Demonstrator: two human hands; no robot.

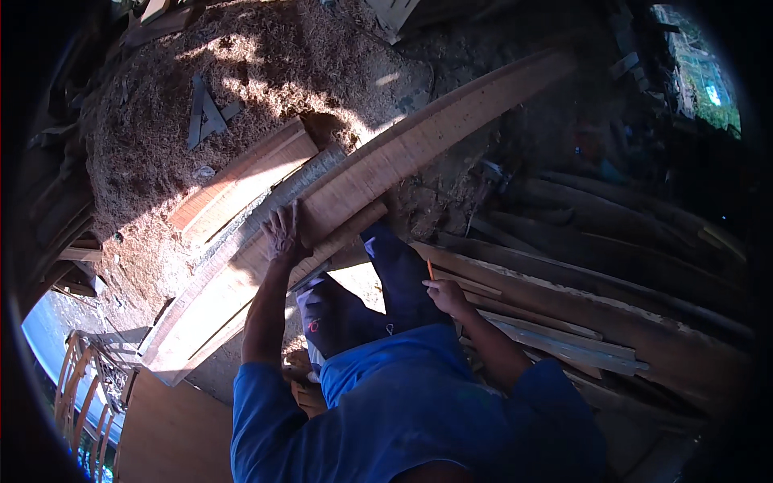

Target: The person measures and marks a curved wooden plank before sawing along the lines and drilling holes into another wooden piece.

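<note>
A long, thick wooden plank runs slantwise across the view, from the sunlit lower left to the shaded upper right. My left hand rests on top of it near the middle, fingers stretched out over the wood. Off to the right, beside my thigh and apart from the plank, my right hand is closed around an orange pencil, whose end points upward. Under the plank, a narrower wooden piece sticks out on my side.
Beyond the plank lies a shorter wooden block on ground covered with shavings. Crossed wood strips lie farther off. Boards are stacked to my right, partly in shadow. A brown panel stands at lower left.
</note>
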